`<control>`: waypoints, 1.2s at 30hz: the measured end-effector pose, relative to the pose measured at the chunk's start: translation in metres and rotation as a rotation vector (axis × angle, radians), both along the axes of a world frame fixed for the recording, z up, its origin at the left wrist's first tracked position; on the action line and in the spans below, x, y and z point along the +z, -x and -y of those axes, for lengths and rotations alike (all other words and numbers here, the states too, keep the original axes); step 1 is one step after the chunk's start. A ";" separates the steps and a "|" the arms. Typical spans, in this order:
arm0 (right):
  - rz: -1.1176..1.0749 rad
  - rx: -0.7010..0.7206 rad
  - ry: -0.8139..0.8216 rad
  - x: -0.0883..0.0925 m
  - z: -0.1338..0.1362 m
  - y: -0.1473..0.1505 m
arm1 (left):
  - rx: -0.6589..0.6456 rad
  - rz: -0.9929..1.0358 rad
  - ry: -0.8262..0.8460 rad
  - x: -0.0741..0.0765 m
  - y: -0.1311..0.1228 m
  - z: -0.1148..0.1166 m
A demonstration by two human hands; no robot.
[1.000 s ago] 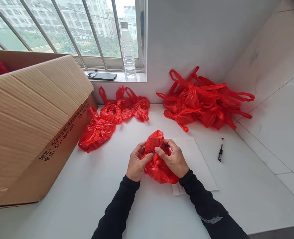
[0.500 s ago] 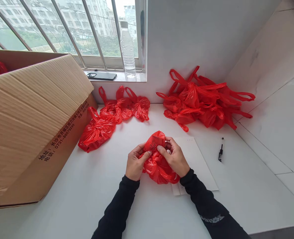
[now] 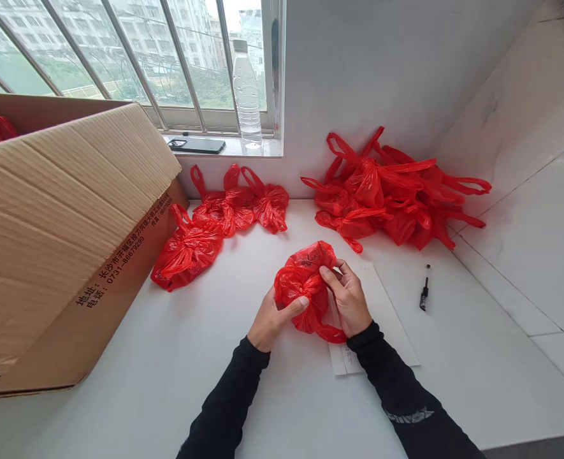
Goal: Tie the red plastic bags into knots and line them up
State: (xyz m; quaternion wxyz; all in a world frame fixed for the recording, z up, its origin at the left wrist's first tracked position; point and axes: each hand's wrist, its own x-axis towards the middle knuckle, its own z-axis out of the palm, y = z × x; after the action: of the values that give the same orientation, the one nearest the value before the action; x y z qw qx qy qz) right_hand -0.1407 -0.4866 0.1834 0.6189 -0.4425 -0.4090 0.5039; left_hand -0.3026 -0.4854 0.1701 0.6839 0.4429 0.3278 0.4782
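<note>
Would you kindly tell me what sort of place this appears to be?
Probably a small workroom or a home: a barred window looks out on buildings, and a large cardboard box and red plastic bags sit on the white table.

a white table [image 3: 276, 408] bears red bags [image 3: 406, 197], paper [image 3: 383, 312], pen [image 3: 424, 296].

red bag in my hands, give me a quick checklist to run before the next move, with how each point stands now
1. Left hand on the red bag: ok, thumb across its front.
2. Right hand on the bag: ok, pinching its right side.
3. Dark marks on the bag legible: not ok, creased and too small to read here.
4. White paper fully in view: not ok, the right hand and sleeve hide part.
5. Pen away from both hands: ok, lying right of the paper.
6. Room inside the carton: cannot tell, its near side hides most of the inside.
</note>
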 end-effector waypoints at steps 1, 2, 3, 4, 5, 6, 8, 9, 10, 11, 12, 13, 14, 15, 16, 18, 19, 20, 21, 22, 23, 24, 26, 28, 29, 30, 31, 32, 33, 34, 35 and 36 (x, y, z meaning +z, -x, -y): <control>0.010 0.023 0.005 0.000 0.000 -0.001 | 0.011 -0.042 -0.013 -0.002 -0.001 0.000; 0.032 0.041 0.004 0.000 -0.001 -0.001 | 0.046 -0.060 -0.012 -0.004 -0.001 -0.001; 0.067 0.051 -0.004 0.000 -0.001 -0.002 | 0.096 -0.055 0.003 -0.006 -0.001 -0.002; 0.112 0.051 -0.020 0.000 -0.001 -0.002 | 0.148 -0.033 0.025 -0.008 -0.001 -0.003; 0.170 0.037 -0.039 0.000 -0.001 -0.002 | 0.195 -0.001 0.049 -0.009 -0.001 -0.004; 0.242 0.011 -0.060 0.000 0.000 -0.002 | 0.236 0.035 0.074 -0.010 0.000 -0.004; 0.406 -0.042 -0.098 0.000 0.002 0.000 | 0.292 0.112 0.127 -0.009 0.001 -0.005; 0.487 -0.050 -0.118 0.000 0.003 0.001 | 0.298 0.150 0.157 -0.007 0.001 -0.006; 0.561 -0.041 -0.140 0.001 0.004 0.002 | 0.286 0.183 0.178 -0.004 0.002 -0.005; 0.621 -0.020 -0.163 0.001 0.005 0.003 | 0.251 0.206 0.183 -0.002 0.002 -0.005; 0.665 0.008 -0.185 0.001 0.006 0.004 | 0.198 0.217 0.168 0.001 0.002 -0.004; 0.690 0.029 -0.202 0.000 0.007 0.005 | 0.139 0.213 0.134 0.003 0.002 -0.003; 0.697 0.036 -0.212 -0.001 0.007 0.005 | 0.089 0.197 0.090 0.004 0.001 -0.003; 0.687 0.028 -0.212 -0.001 0.006 0.005 | 0.061 0.174 0.050 0.004 0.001 -0.002; 0.666 0.010 -0.205 -0.002 0.006 0.005 | 0.060 0.147 0.025 0.003 0.000 -0.002; 0.614 -0.036 -0.178 -0.004 0.004 0.004 | 0.113 0.109 0.033 -0.002 -0.001 -0.002; 0.591 -0.055 -0.164 -0.004 0.004 0.003 | 0.144 0.104 0.053 -0.004 -0.002 -0.002; 0.571 -0.068 -0.153 -0.003 0.003 0.002 | 0.169 0.107 0.073 -0.007 -0.003 -0.003; 0.557 -0.082 -0.149 -0.002 0.003 0.001 | 0.189 0.115 0.088 -0.008 -0.004 -0.003; 0.552 -0.102 -0.155 -0.001 0.004 0.001 | 0.209 0.123 0.098 -0.010 -0.004 -0.004; 0.555 -0.127 -0.171 0.001 0.005 0.001 | 0.233 0.128 0.107 -0.010 -0.004 -0.004; 0.567 -0.152 -0.196 0.003 0.007 0.001 | 0.261 0.128 0.118 -0.010 -0.004 -0.005; 0.613 -0.152 -0.266 0.006 0.010 0.002 | 0.314 0.135 0.146 -0.008 -0.002 -0.006; 0.684 -0.052 -0.334 0.007 0.012 0.003 | 0.333 0.162 0.172 -0.004 -0.001 -0.005; 0.728 0.017 -0.360 0.006 0.012 0.004 | 0.324 0.189 0.179 -0.002 0.000 -0.005; 0.779 0.077 -0.378 0.004 0.012 0.005 | 0.303 0.228 0.181 0.000 0.000 -0.004; 0.831 0.121 -0.390 0.002 0.012 0.006 | 0.269 0.273 0.182 0.002 0.001 -0.002; 0.877 0.147 -0.401 -0.001 0.011 0.007 | 0.226 0.319 0.183 0.004 0.001 -0.001; 0.904 0.156 -0.410 -0.004 0.010 0.009 | 0.178 0.361 0.183 0.006 0.001 0.000; 0.907 0.152 -0.414 -0.006 0.009 0.009 | 0.129 0.395 0.180 0.007 0.000 0.001; 0.884 0.137 -0.408 -0.009 0.008 0.010 | 0.084 0.412 0.170 0.008 0.000 0.002; 0.837 0.106 -0.381 -0.010 0.008 0.010 | 0.050 0.410 0.152 0.008 0.000 0.003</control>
State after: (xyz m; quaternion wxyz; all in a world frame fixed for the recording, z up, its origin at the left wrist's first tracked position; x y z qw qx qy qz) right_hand -0.1503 -0.4943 0.1736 0.4443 -0.4647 -0.7311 0.2285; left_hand -0.3025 -0.4883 0.1782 0.7555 0.2751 0.2281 0.5490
